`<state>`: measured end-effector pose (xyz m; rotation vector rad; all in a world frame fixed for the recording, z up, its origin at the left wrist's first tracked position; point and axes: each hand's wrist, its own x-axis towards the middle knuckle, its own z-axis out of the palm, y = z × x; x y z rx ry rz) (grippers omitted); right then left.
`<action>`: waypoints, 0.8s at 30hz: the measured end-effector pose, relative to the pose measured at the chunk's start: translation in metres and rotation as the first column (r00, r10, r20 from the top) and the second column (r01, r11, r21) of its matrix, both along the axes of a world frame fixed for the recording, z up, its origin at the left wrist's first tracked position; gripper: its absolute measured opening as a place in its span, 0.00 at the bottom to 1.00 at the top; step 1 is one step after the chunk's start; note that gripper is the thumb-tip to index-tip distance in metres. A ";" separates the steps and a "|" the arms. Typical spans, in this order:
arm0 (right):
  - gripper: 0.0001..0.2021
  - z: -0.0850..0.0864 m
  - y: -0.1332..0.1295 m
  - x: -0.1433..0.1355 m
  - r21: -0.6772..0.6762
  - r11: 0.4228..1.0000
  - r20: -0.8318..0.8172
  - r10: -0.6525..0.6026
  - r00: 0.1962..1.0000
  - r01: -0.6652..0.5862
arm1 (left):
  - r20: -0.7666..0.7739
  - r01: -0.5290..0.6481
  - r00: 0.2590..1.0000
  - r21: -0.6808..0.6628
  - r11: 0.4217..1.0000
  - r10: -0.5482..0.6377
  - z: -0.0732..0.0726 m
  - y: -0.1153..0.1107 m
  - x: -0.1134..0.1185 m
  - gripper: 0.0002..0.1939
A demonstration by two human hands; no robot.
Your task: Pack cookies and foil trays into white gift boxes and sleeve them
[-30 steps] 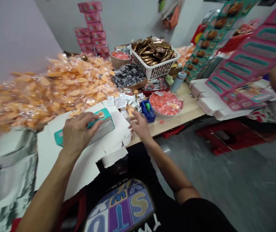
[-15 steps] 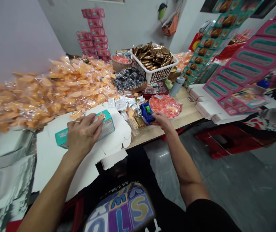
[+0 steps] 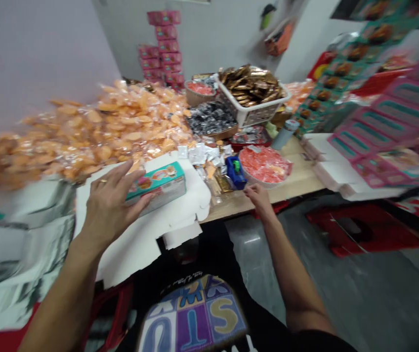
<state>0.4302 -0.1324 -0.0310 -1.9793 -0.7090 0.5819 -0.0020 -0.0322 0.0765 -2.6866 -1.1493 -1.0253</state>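
A small teal printed box (image 3: 158,178) lies lengthwise on a stack of flat white cardboard sheets (image 3: 129,249). My left hand (image 3: 112,203) is at its left end, with the thumb along the near side and the fingers over the top and far side, so part of the box is hidden. Just in front of a blue tape dispenser (image 3: 236,172) with a green core is my right hand (image 3: 260,199). Its thumb and fingertips are pinched together, apart from the dispenser; anything between them is too small to make out.
Bagged orange pieces (image 3: 121,122) are heaped at the back left. Behind the dispenser stand a bowl of red packets (image 3: 264,164), black packets (image 3: 213,117), a white basket (image 3: 264,115) of brown packets and a grey bottle (image 3: 284,134). Pink boxes (image 3: 370,127) stack up at right.
My right hand has drawn back from the tape dispenser toward me. The left hand has slid to the box's left end, uncovering more of its printed top. The view has shifted left.
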 end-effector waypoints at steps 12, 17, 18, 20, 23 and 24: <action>0.30 0.067 0.023 -0.248 0.505 0.582 -0.183 0.793 0.580 -0.637 | 0.114 0.111 0.989 -0.125 0.986 -0.097 -0.038 0.007 -0.056 0.11; 0.44 0.077 0.045 -0.287 0.553 0.670 -0.278 0.708 0.649 -0.495 | 0.055 0.123 0.992 -0.100 0.987 -0.118 -0.037 0.005 -0.056 0.10; 0.45 0.075 0.047 -0.289 0.543 0.693 -0.291 0.686 0.667 -0.475 | 0.034 0.119 0.993 -0.105 0.987 -0.116 -0.037 0.004 -0.056 0.10; 0.48 0.071 0.050 -0.292 0.520 0.726 -0.312 0.652 0.691 -0.451 | -0.011 0.118 0.993 -0.109 0.987 -0.120 -0.035 0.002 -0.056 0.12; 0.49 0.065 0.050 -0.291 0.497 0.734 -0.308 0.648 0.696 -0.463 | -0.098 0.117 0.987 -0.100 0.988 -0.127 -0.032 -0.001 -0.057 0.17; 0.49 0.064 0.050 -0.291 0.494 0.728 -0.300 0.655 0.693 -0.475 | -0.122 0.116 0.984 -0.101 0.988 -0.128 -0.030 -0.001 -0.057 0.19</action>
